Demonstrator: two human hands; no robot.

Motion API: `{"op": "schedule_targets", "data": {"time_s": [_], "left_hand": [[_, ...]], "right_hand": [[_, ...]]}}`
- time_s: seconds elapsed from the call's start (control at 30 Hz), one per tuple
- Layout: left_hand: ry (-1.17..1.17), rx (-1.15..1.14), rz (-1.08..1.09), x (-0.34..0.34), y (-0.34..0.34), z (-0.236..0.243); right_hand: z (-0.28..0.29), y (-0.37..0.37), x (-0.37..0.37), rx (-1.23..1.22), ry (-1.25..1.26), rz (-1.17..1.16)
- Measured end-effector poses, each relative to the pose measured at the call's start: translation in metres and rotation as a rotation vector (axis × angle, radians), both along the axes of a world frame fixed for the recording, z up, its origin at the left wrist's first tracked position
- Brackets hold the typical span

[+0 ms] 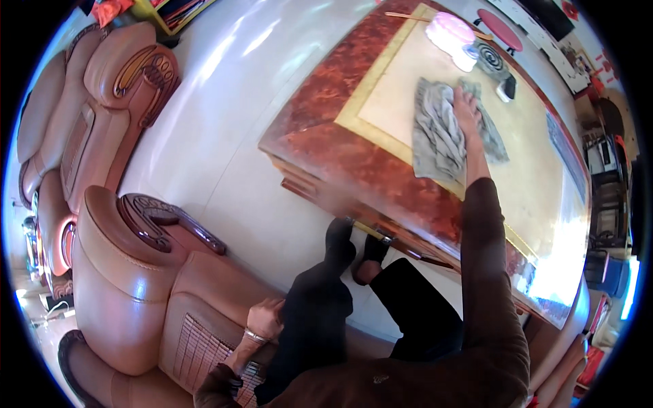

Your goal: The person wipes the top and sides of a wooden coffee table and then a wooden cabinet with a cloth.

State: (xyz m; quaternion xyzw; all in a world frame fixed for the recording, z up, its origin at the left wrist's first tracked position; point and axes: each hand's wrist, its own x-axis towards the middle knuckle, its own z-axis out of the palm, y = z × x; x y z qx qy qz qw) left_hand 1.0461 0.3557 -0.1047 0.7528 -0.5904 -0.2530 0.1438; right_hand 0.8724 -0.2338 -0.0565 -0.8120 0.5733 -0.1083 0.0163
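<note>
My right hand (pixel 466 109) lies on a crumpled grey cloth (pixel 437 129) on the table (pixel 320 122), which has a red-brown border and pale centre; its fingers look stretched out over the fabric. Beyond it are a pink-and-white container (pixel 445 32), a grey coiled item (pixel 492 61) and a small black-and-white object (pixel 506 88). My left hand (pixel 265 319) rests low beside my dark-clothed leg, on the leather seat (pixel 214 279), fingers curled; whatever they might hold is hidden.
Brown leather armchairs (pixel 109 285) with carved wooden arms fill the left and lower left. A yellow shelf (pixel 163 17) stands at the top left, a pink stool (pixel 498 27) behind the table. A cabinet (pixel 558 54) and assorted items line the right. My feet are below the table's edge.
</note>
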Motion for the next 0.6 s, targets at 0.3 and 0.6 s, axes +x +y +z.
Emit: {"op": "schedule_targets", "data": {"time_s": [0.3, 0.6], "left_hand": [[0.065, 0.004, -0.003, -0.007, -0.001, 0.004], [0.026, 0.060, -0.023, -0.010, 0.000, -0.003]], "right_hand": [[0.007, 0.024, 0.168, -0.001, -0.064, 0.428], [0.006, 0.106, 0.252, -0.092, -0.024, 0.750]]}}
